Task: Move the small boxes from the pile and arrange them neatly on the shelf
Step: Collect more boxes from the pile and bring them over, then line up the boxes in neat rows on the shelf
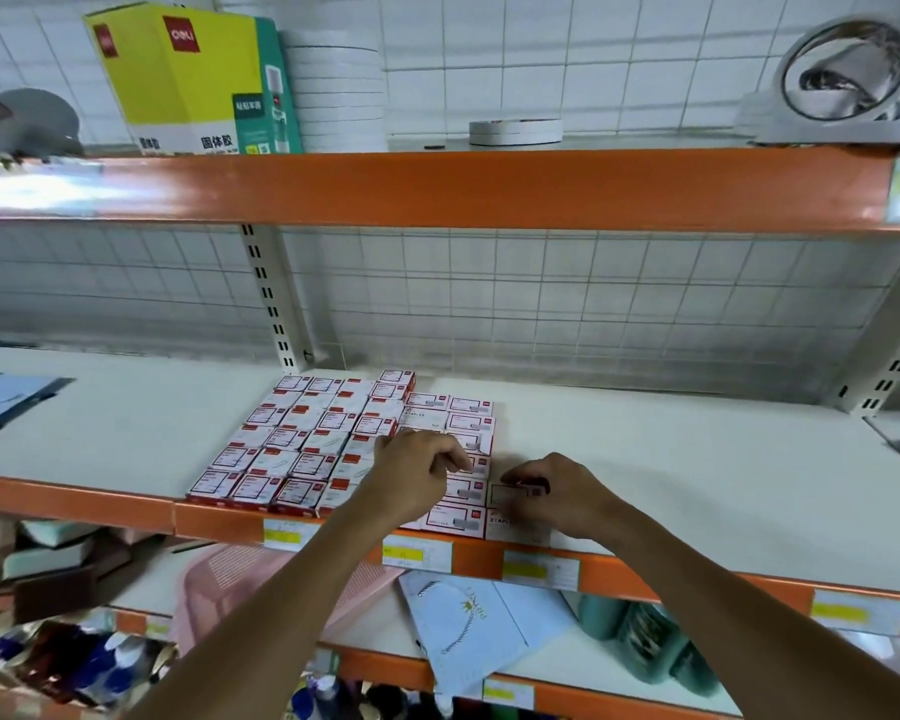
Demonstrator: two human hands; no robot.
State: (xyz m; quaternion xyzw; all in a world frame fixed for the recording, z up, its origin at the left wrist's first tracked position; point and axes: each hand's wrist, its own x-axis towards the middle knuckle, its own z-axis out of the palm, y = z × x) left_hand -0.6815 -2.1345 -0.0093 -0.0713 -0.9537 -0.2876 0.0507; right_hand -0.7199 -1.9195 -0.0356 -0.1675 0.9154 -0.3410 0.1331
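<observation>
Several small red-and-white boxes lie flat in tidy rows on the middle shelf, reaching its front edge. My left hand hovers over the right columns with fingers curled down, fingertips on a box. My right hand pinches a small box at the right end of the rows, near the front edge. One box sits stacked on top at the back of the rows. No loose pile is in view.
The shelf's orange front rail carries price labels. Above, the upper shelf holds a yellow carton, stacked white tape rolls and a big tape ring. A pink basket and a light blue card lie on the shelf below.
</observation>
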